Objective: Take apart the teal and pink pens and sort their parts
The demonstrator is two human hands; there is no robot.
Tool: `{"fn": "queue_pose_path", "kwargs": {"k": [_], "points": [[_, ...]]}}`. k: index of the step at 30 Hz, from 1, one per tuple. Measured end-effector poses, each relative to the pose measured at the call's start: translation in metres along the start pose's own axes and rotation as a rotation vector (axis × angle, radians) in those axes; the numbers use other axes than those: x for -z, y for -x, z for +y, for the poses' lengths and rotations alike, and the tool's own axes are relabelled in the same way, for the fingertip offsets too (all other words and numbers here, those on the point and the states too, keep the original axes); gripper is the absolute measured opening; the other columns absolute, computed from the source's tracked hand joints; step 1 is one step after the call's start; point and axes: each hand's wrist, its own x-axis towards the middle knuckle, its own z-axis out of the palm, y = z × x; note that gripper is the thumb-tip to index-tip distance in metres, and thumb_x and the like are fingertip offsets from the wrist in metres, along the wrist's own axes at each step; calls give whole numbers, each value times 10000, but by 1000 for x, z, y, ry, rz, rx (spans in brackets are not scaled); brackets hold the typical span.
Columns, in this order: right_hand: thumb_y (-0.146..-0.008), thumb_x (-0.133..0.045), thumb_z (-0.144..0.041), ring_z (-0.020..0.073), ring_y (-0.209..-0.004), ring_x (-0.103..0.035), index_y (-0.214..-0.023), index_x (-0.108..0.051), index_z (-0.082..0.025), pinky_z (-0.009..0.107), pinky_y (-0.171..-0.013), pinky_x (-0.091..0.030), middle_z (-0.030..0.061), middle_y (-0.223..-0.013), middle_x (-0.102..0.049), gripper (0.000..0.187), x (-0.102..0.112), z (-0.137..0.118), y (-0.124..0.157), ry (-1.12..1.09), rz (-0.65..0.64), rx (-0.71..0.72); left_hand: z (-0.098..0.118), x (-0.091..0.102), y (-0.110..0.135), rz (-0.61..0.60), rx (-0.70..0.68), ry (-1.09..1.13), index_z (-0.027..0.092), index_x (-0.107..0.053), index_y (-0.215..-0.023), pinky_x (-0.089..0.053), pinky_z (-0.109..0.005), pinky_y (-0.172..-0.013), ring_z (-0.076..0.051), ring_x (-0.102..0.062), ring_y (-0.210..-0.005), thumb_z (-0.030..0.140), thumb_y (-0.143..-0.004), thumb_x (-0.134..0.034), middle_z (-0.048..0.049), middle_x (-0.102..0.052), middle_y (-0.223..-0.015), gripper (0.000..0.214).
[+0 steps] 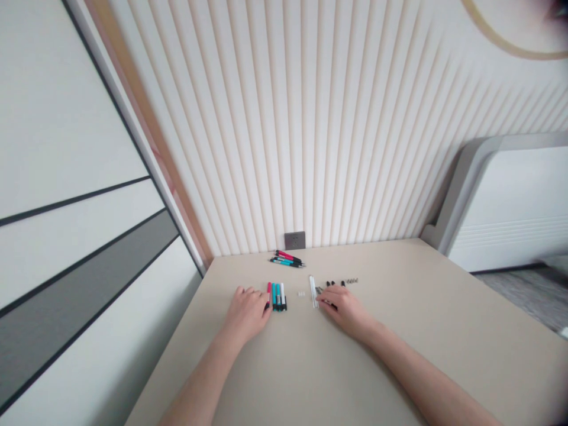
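My left hand (246, 313) rests on the beige table (412, 307), its fingertips against the lower end of a red pen barrel (268, 294). That barrel is the first in a row of upright-lying pen barrels (277, 296) in red, teal and white. My right hand (344, 310) lies a little to the right, its fingers over small dark pen parts (323, 302) and beside white pen barrels (313, 291). Whether those fingers pinch anything is hidden. Black pen caps (331, 284) and small metal parts (351, 281) lie beyond it.
A bundle of red, black and teal pens (286, 258) lies near the back edge, below a grey wall socket (294, 240). Small white pieces (302, 293) sit between my hands. Ribbed wall panelling backs the table, with a white cabinet door (75, 195) to the left.
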Motion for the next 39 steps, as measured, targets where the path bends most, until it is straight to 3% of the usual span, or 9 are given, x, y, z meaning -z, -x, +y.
{"fn": "queue_pose_path", "kwargs": {"k": [7,14,20,31,39], "points": [[-950,-489,-253,203,-924,-613,-1064,-687,-206,339,-869,-452,73,-983,-703,233,-3,2,-2,3,34,-48,-3,-1,-2,9,45,3,182,-653,-884,-372,-390,-765,-272,-631,-850,258,-924,-450,-96,-697,-850,221],[-948,-489,-250,198,-899,-624,-982,-704,-210,326,-854,-442,57,-947,-713,222,-11,4,-10,21,88,-93,-6,-10,-1,3,50,60,192,-649,-1017,-399,-382,-752,-269,-625,-891,268,-934,-448,-104,-676,-961,230],[-950,-477,-266,200,-928,-628,-1048,-693,-208,322,-862,-435,68,-973,-713,244,-14,0,-15,58,81,-133,-3,-11,-1,-12,33,77,195,-654,-952,-408,-366,-750,-246,-610,-878,262,-926,-455,-96,-651,-950,212],[-913,-511,-186,191,-934,-628,-1121,-672,-227,285,-866,-429,55,-963,-716,267,-12,-5,-33,105,-11,-165,-1,-18,0,10,61,112,211,-631,-1022,-422,-353,-766,-235,-604,-904,262,-921,-479,-86,-625,-994,189],[-895,-505,-156,189,-936,-633,-1151,-657,-225,286,-873,-426,53,-956,-717,305,-25,-3,-46,54,22,-217,-4,-23,-1,37,34,151,225,-618,-1048,-423,-356,-794,-246,-597,-971,336,-904,-563,-75,-613,-1075,190]]}}
